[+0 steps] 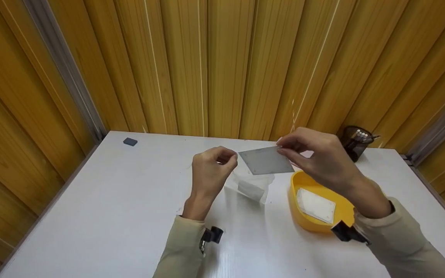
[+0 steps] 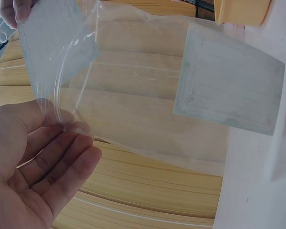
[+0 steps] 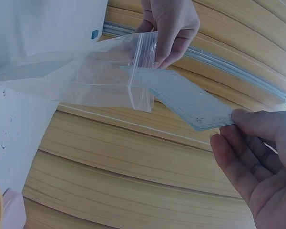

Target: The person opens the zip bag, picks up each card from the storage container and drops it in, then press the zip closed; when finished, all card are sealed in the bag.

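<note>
My left hand (image 1: 211, 170) pinches the zip edge of a clear zip-lock bag (image 2: 138, 81), which hangs down from the fingers. Between thumb and fingertips, my right hand (image 1: 319, 158) holds a thin grey rectangular plate (image 1: 267, 160) by one corner. The far corner of that plate reaches the bag's mouth, as the right wrist view shows (image 3: 186, 98). Low inside the bag lies another similar plate (image 2: 231, 78). Below the right forearm stands a yellow bin (image 1: 298, 208) with several whitish plates (image 1: 315, 204) in it, partly covered by the arm.
A black mesh pen holder (image 1: 355, 143) with pens stands at the table's back right. A small dark blue block (image 1: 130, 141) lies at the back left. The white table (image 1: 91, 216) meets a wood-patterned wall (image 1: 226, 69). Something pink (image 3: 13, 210) sits beside the bin.
</note>
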The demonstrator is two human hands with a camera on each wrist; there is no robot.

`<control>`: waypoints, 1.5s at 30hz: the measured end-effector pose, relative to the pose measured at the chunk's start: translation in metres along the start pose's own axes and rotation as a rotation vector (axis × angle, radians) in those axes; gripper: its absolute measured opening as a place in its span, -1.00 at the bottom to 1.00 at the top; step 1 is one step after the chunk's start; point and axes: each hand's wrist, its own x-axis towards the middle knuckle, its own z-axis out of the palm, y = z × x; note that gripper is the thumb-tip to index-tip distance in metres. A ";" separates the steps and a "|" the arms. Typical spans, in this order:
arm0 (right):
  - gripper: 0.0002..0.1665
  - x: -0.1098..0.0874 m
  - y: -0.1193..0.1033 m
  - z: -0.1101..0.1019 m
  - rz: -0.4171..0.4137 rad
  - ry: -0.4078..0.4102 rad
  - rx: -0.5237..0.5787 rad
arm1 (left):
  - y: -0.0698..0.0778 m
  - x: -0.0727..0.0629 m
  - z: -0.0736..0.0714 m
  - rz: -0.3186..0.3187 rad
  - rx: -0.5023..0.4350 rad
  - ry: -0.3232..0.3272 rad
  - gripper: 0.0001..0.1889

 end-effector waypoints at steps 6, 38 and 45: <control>-0.67 0.003 -0.004 0.007 -0.013 -0.065 -0.050 | 0.000 0.000 0.002 0.009 0.015 0.004 -0.92; -0.79 0.014 0.002 0.047 -0.016 -0.129 -0.073 | 0.002 -0.002 0.000 0.024 0.005 0.012 -0.90; -0.84 0.017 -0.003 0.049 -0.076 -0.108 -0.121 | 0.003 -0.001 0.000 0.032 0.012 0.005 -0.91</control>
